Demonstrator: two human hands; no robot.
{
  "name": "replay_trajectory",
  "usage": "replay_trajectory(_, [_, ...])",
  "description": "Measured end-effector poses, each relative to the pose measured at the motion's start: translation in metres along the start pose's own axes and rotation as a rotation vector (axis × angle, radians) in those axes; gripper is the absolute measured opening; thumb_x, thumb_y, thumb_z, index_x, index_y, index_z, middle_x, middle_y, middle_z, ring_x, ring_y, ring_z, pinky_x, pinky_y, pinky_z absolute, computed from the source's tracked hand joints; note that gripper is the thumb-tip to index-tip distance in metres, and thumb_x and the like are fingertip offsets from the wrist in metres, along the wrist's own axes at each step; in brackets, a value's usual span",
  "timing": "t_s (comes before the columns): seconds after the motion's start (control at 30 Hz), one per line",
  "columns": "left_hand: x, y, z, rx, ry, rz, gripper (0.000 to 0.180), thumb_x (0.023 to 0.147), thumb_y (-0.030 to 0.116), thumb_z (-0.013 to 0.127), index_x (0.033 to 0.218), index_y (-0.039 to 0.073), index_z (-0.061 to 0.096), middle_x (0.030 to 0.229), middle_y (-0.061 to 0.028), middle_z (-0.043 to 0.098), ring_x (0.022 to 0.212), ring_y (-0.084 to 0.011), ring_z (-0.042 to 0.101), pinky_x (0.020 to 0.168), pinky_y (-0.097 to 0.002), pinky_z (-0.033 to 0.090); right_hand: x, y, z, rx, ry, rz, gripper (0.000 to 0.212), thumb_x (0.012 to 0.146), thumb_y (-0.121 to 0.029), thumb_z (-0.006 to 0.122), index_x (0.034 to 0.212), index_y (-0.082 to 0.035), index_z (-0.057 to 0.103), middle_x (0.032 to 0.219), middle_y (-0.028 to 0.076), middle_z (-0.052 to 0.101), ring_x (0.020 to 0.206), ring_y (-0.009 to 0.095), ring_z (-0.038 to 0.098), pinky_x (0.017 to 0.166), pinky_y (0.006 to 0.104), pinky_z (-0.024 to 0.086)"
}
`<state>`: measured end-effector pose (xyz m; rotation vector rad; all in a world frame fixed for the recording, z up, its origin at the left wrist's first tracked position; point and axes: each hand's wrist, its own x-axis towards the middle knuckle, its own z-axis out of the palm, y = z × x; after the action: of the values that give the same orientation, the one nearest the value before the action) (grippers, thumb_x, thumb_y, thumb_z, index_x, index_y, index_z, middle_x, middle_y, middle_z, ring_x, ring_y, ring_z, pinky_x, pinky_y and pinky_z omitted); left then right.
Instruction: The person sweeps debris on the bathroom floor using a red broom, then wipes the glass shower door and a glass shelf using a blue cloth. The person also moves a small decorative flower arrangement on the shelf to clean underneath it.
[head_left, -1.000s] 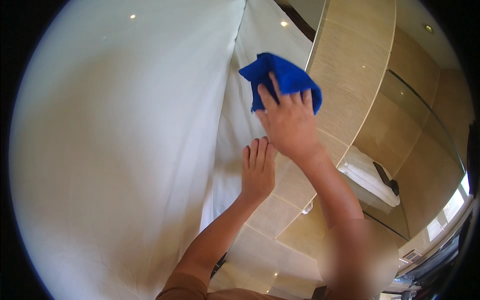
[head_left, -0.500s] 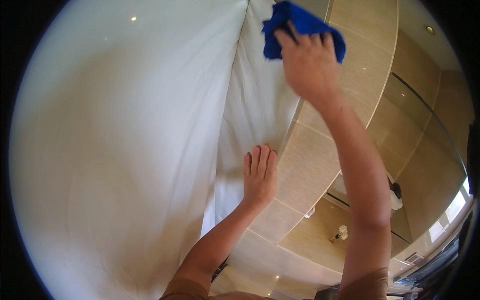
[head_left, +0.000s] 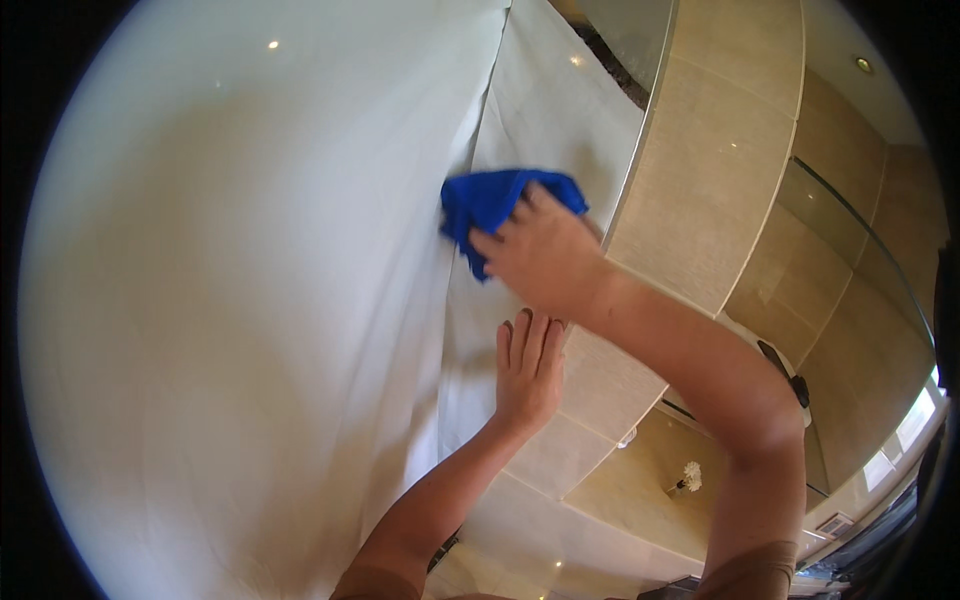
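My right hand presses a crumpled blue cloth against the narrow white-covered panel, close to the crease where it meets the wide white sheet. The fingers lie over the cloth and hold part of it; the hand is slightly blurred. Just below, my left hand rests flat on the same white surface with its fingers stretched out and nothing in them. Its fingertips come near the underside of the right wrist, beside the panel's metal edge strip.
A large white sheet fills the left side. Beige wall tiles run along the right, with a glass panel edge beyond them. A white flower stands on a ledge at lower right. Dark, uncovered glass shows at the top.
My right hand has swept the blue cloth down and to the left from the panel's top, uncovering the dark gap there. My left hand stays in place.
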<state>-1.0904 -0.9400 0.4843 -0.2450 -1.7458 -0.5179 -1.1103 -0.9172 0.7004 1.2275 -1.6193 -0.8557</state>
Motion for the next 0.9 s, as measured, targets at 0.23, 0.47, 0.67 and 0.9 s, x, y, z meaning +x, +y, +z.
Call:
replay_trajectory(0.23, [-0.001,-0.001,-0.002,-0.019,0.035,0.026,0.067,0.081,0.007,0.074,0.142,-0.003,0.047,0.155,-0.0225,0.038,0.144,-0.0458,0.035,0.117,-0.0643,0.024,0.047,0.1,-0.047,-0.303,0.341,0.488,0.045,0.103,-0.041,0.051,0.137,-0.012,0.058,0.141,0.013,0.056,0.133,0.032,0.05,0.111,0.0527,0.032])
replay_trajectory(0.47, [-0.007,-0.002,-0.001,-0.032,0.078,0.014,0.058,0.084,0.009,0.071,0.138,-0.003,0.052,0.153,-0.0227,0.041,0.143,-0.0443,0.037,0.117,-0.0615,0.027,0.0,0.021,-0.029,-0.101,0.121,0.044,0.047,0.096,-0.046,0.059,0.13,-0.014,0.065,0.138,0.01,0.059,0.133,0.032,0.051,0.115,0.057,0.031])
replay_trajectory(0.67, [-0.011,-0.011,0.001,-0.053,0.268,0.032,0.047,0.09,0.015,0.067,0.134,0.0,0.057,0.147,-0.0211,0.048,0.139,-0.0436,0.043,0.116,-0.0607,0.029,-0.024,0.028,-0.033,-0.05,0.327,0.222,0.022,0.087,-0.021,0.061,0.105,-0.013,0.07,0.111,0.007,0.066,0.113,0.028,0.058,0.107,0.0535,0.038])
replay_trajectory(0.9, [-0.009,-0.008,0.005,-0.043,0.187,-0.014,0.069,0.095,0.023,0.061,0.152,-0.006,0.035,0.162,-0.0297,0.026,0.149,-0.0468,0.027,0.117,-0.0643,0.019,-0.005,0.112,-0.054,0.245,0.782,0.581,0.069,0.084,0.0,0.062,0.144,0.015,0.032,0.147,0.035,0.034,0.138,0.05,0.035,0.12,0.0482,0.03])
